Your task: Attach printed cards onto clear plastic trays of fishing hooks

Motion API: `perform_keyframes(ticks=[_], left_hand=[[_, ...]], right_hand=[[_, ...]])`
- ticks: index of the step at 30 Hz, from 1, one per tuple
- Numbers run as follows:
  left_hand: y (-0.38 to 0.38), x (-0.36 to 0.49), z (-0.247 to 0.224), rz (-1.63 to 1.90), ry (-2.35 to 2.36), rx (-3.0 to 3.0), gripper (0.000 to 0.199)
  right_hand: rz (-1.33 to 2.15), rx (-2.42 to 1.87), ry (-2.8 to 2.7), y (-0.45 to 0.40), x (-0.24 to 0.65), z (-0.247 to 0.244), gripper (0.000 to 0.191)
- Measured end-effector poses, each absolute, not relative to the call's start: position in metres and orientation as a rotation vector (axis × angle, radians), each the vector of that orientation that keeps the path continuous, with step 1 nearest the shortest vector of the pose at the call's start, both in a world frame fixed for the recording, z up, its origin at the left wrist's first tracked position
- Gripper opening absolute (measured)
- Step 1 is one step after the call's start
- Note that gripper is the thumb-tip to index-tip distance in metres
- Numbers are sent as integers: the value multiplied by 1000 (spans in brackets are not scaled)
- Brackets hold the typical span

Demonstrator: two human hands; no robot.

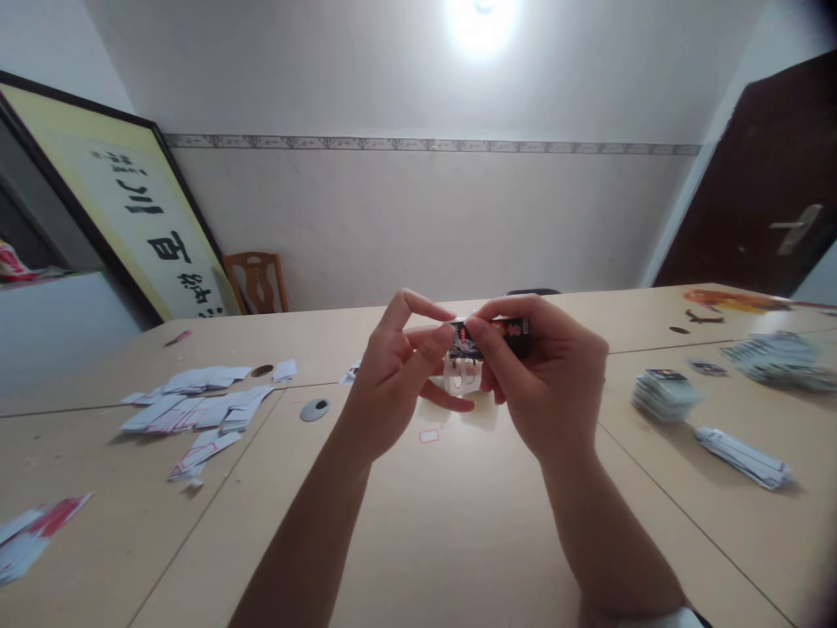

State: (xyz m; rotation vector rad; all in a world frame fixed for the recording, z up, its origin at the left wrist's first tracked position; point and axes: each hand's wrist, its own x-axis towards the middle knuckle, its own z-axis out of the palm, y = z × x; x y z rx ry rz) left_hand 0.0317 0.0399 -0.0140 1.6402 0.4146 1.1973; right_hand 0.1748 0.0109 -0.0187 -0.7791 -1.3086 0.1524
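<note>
Above the middle of the table, both hands hold a small black printed box (495, 331) with red, white and orange marks. My left hand (396, 371) pinches its left end between thumb and forefinger, the other fingers curled beneath. The right end sits in my right hand (546, 371), its thumb lying on the printed face. A whitish, partly see-through thing (463, 377) shows below the box between the hands; I cannot tell whether it is held or stands behind them. On the table under the hands lies a small white label with a red border (429, 436).
White folded papers (196, 410) spread over the left of the table. To the right are a stack of cards (663, 394), a long white bundle (744, 456) and a spread pile of cards (781, 359). A grey round cable cover (315, 409) lies left of my hands.
</note>
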Motion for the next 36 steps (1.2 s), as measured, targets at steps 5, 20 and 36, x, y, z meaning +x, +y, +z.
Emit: perform_keyframes(ticks=[5, 20, 36], left_hand=[[41, 32, -15, 1215, 426, 1638, 20], [42, 30, -13, 1203, 420, 1582, 21], [40, 32, -13, 1220, 428, 1604, 18]], right_hand=[[150, -787, -1313, 11, 174, -19, 9], [235, -738, -1284, 11, 173, -18, 9], [245, -745, -1276, 13, 174, -18, 8]])
